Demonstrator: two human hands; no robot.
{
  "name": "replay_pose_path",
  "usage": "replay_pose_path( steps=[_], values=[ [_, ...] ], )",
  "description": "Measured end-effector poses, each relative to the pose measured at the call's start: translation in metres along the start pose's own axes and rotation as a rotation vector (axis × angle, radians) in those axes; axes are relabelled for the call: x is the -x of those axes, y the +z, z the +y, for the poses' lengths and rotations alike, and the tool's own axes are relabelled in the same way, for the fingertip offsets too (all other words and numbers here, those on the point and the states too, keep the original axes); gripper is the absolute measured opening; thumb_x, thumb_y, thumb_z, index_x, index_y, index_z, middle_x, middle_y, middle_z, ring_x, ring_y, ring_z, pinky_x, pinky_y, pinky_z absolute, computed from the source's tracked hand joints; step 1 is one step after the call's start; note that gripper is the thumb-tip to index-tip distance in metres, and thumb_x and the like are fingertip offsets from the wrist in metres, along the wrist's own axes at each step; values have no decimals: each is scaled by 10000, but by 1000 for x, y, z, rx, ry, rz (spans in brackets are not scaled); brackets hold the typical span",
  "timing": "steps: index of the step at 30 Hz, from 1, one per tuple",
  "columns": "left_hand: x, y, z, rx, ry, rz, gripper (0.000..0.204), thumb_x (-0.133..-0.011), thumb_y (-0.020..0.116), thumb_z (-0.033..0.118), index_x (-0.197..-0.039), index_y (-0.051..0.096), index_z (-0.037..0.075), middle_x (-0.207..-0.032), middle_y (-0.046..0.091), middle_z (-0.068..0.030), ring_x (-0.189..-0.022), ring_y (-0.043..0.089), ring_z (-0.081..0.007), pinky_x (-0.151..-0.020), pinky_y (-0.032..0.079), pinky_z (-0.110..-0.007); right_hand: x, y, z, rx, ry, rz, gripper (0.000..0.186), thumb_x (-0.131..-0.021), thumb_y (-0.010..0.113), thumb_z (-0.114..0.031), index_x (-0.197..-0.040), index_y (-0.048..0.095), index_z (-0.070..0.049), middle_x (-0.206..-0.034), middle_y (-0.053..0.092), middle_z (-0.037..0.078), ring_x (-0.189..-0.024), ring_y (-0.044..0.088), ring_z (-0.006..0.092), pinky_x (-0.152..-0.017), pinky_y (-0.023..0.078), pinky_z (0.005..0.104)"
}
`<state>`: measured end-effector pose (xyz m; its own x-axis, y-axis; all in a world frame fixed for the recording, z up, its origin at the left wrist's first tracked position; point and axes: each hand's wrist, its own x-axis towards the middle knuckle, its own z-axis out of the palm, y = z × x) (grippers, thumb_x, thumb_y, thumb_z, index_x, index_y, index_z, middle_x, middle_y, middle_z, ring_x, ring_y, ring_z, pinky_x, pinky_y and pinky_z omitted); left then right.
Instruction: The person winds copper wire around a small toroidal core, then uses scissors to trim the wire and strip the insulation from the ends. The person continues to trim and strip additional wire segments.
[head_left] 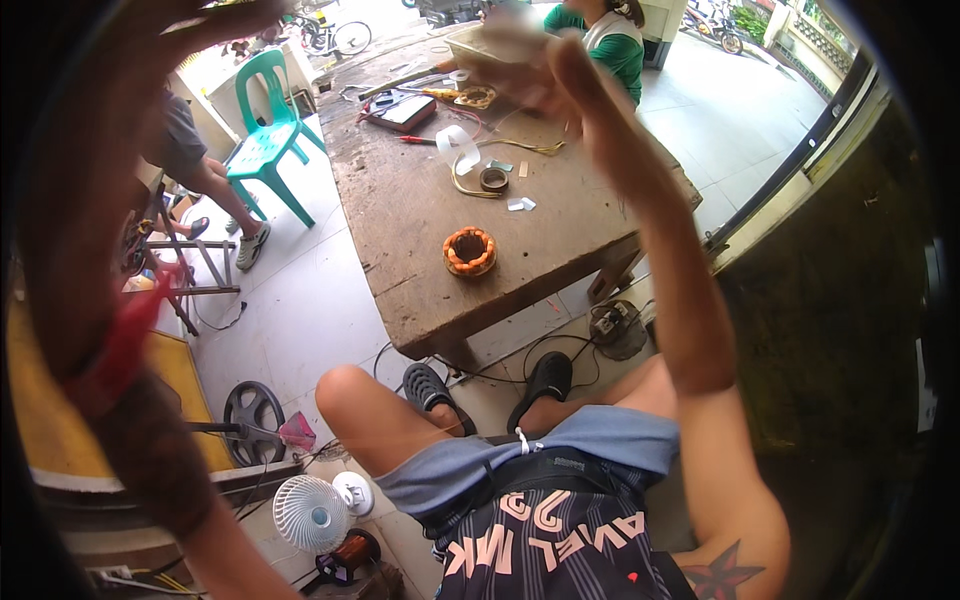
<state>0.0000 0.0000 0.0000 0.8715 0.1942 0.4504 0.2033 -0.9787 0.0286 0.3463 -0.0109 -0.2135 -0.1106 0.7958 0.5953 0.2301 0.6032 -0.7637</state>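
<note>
Both my arms are raised close to the camera. My left hand [205, 22] is up at the top left, blurred, with a red band [125, 335] on the forearm. My right hand [535, 62] is lifted at the top centre, also blurred, and nothing clear shows in either hand. I sit with bare knees in front of a worn wooden bench [420, 290]. On the bench lies a round motor stator [470, 251] with copper windings, nearest the front edge. Behind it are a tape roll [493, 179] and a curled white strip [456, 146].
A red-and-black meter [405, 112] and wires lie at the bench's far end, where a person in a green shirt [612, 45] sits. A green plastic chair [263, 140] and another seated person [195, 165] are left. A small white fan [312, 513], copper spool [352, 553] and weight plate [253, 408] lie on the floor.
</note>
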Motion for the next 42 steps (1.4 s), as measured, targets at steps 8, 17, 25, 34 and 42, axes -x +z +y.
replay_pose_path(
  steps=[8,17,25,34,42],
  values=[
    [-15,212,50,701,-300,524,315,-1064,707,292,-1208,693,12,-1100,809,-162,-1033,782,-219,-917,603,-336,132,30,-75,-423,413,310,340,-1142,546,-446,-1093,554,-110,-714,339,-95,-569,282,0,-463,222,205],
    [57,377,34,261,-709,248,862,-943,810,458,-1594,440,32,-1585,463,-301,-1463,474,-447,-1214,399,-524,251,37,-6,54,584,322,362,-1153,545,-378,-1056,620,-38,-784,581,15,-728,501,72,-654,446,285],
    [119,347,114,370,-416,34,533,-914,842,188,-1409,662,102,-1297,673,-150,-1160,658,-326,-957,559,-410,244,66,-11,206,507,-139,190,-1042,688,-215,-1152,725,-64,-992,763,144,-871,741,333,-743,559,425],
    [118,343,97,712,-698,195,139,-950,808,68,-1067,764,6,-955,789,-100,-840,773,-166,-730,605,-298,216,78,-11,304,262,-37,265,-962,798,-167,-1184,751,-30,-1075,777,127,-951,755,281,-846,589,368],
    [92,335,55,33,-423,210,530,-964,766,112,-1460,587,55,-1306,745,-101,-1319,634,-268,-1121,478,-445,202,101,12,376,356,267,101,-953,794,-77,-1018,753,-11,-886,748,88,-840,731,211,-769,572,339]
  ],
)
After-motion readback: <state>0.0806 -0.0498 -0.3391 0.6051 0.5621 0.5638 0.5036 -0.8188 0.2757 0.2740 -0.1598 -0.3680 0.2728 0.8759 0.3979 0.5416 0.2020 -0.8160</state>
